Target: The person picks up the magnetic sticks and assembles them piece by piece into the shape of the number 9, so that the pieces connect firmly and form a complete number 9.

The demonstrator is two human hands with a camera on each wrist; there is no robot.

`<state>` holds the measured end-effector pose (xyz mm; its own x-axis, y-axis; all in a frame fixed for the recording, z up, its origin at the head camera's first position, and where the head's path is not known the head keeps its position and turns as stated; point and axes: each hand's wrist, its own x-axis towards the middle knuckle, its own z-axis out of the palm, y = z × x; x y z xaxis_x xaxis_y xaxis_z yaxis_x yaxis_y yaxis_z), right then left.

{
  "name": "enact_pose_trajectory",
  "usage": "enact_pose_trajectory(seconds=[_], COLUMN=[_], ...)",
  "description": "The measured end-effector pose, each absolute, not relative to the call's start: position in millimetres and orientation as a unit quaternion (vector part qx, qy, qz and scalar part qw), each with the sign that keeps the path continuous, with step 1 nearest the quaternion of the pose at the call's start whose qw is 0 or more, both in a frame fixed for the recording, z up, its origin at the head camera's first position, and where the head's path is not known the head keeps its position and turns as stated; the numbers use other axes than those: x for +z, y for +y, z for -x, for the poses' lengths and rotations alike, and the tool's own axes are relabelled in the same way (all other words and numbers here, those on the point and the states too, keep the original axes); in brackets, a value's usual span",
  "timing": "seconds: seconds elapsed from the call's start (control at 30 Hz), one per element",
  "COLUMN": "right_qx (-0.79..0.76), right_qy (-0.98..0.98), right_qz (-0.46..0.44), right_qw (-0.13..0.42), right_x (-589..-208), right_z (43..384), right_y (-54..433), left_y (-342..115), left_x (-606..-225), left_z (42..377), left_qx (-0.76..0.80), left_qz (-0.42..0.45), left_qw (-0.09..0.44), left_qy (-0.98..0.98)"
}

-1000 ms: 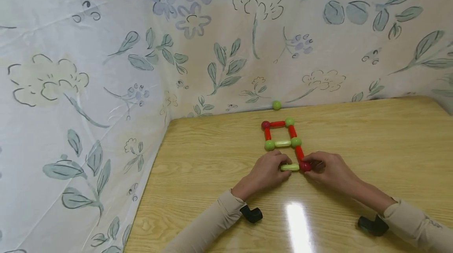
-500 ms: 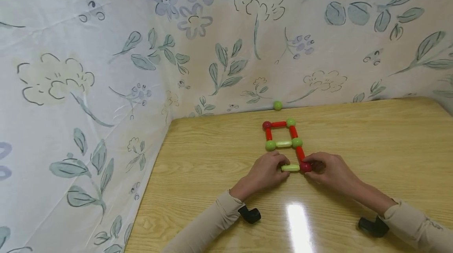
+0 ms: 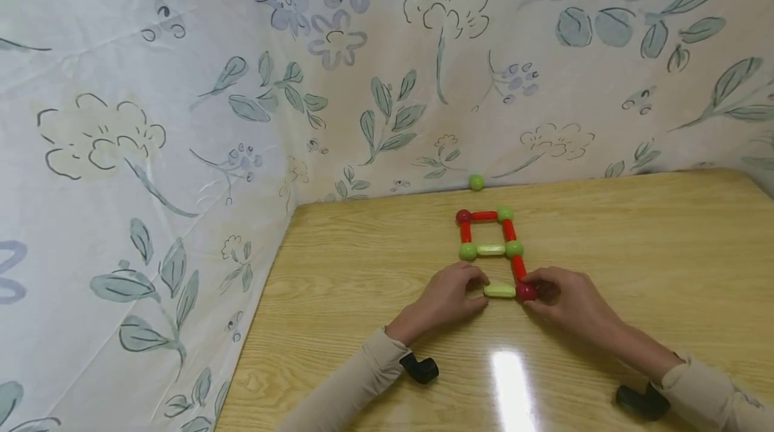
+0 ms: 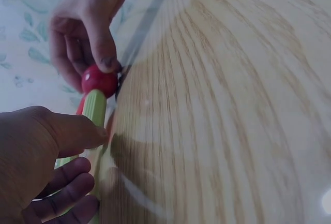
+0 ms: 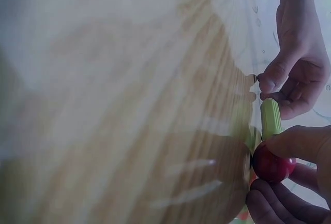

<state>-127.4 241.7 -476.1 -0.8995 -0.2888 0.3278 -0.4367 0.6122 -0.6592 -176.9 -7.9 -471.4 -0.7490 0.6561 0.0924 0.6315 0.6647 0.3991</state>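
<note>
In the head view, a flat figure of magnetic sticks and balls lies on the table. Red sticks (image 3: pixel 484 216) and a pale green stick (image 3: pixel 491 250) form a square with green balls (image 3: pixel 514 248) and a dark red ball (image 3: pixel 463 216) at its corners. From one corner another red stick (image 3: pixel 518 269) runs to a red ball (image 3: pixel 525 292), which my right hand (image 3: pixel 571 297) pinches between thumb and fingers. A yellow-green stick (image 3: pixel 499 291) extends left from that ball. My left hand (image 3: pixel 450 294) has thumb and fingertips spread around the stick's free end.
A loose green ball (image 3: pixel 476 182) sits at the table's back edge against the flowered cloth (image 3: pixel 363 82). Black wrist mounts (image 3: pixel 420 368) stick out below both sleeves. The wooden table (image 3: pixel 338 250) extends to both sides of the figure.
My left thumb and fingers have loosened from the yellow-green stick and drawn slightly left. My right hand keeps its pinch on the red ball. The view has shifted a little.
</note>
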Motion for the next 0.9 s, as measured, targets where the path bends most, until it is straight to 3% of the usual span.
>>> enact_pose_trajectory(seconds=[0.4, 0.9], right_qx=[0.394, 0.439], right_qy=[-0.888, -0.863], right_qz=[-0.205, -0.224], right_qw=[0.118, 0.112], right_x=[-485.4, -495.1], right_z=[123.3, 120.4], right_y=[250.5, 252.7], left_y=[-30.0, -20.4], left_x=[-473.3, -449.4], left_z=[205.1, 304.4], left_qx=[0.264, 0.154], left_qz=[-0.305, -0.299], left_qw=[0.072, -0.025], left_qy=[0.912, 0.941])
